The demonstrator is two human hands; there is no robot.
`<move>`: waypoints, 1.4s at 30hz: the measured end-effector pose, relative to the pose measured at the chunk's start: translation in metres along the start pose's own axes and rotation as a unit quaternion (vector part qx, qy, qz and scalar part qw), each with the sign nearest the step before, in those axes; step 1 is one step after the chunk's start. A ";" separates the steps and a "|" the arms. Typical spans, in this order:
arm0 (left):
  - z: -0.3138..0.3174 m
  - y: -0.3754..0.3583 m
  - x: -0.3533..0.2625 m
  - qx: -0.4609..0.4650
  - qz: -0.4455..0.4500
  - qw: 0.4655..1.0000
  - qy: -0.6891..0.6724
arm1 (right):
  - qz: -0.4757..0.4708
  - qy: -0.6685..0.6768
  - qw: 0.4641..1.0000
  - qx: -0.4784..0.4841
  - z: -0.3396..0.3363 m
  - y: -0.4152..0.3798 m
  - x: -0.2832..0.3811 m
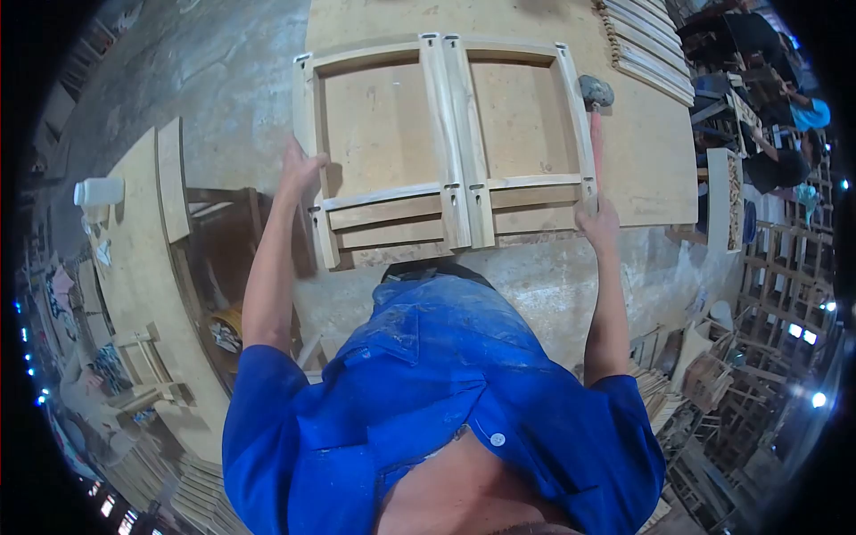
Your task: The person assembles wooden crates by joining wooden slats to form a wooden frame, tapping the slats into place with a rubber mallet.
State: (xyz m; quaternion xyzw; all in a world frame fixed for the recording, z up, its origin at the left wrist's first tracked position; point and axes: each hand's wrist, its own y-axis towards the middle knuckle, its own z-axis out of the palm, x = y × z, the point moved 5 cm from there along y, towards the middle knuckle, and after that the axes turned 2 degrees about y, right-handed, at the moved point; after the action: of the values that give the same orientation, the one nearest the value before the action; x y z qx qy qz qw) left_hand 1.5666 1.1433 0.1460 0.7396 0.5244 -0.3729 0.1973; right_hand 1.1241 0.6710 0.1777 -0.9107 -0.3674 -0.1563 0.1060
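Two pale wooden frames lie side by side in front of me, a left frame [432,116] and a right frame [563,107], their inner posts close together. Each has a top rail, two lower rails and dark slots cut in the posts. My left hand [305,168] grips the outer post of the left frame, thumb over its inner side. Around the lower end of the right frame's outer post, my right hand [599,223] is closed. A mallet [596,92] with a grey head and pinkish-red handle lies along that post, its handle running down to my right hand.
Under the frames is a plywood tabletop [655,183], with stacked wooden slats [644,45] at its far right. To the left stands another plywood bench [147,259] carrying a white plastic container [98,191]. Other people work at the far right among wooden parts.
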 end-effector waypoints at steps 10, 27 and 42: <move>0.004 0.024 -0.007 0.017 -0.007 0.999 -0.031 | -0.020 -0.036 0.999 0.013 -0.008 0.013 0.017; -0.067 -0.438 -0.114 -0.371 -0.023 0.837 0.403 | -0.120 0.012 0.983 0.135 0.014 0.043 -0.025; -0.007 -0.830 -0.072 -0.463 -0.459 0.629 0.423 | -0.500 -0.052 0.831 0.240 -0.052 0.026 0.245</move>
State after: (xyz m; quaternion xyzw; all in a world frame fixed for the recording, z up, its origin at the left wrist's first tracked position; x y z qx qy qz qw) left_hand 0.7907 1.4116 0.2874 0.2913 0.9256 0.2303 0.0738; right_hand 1.2982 0.7928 0.3129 -0.5554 -0.8034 -0.0473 0.2095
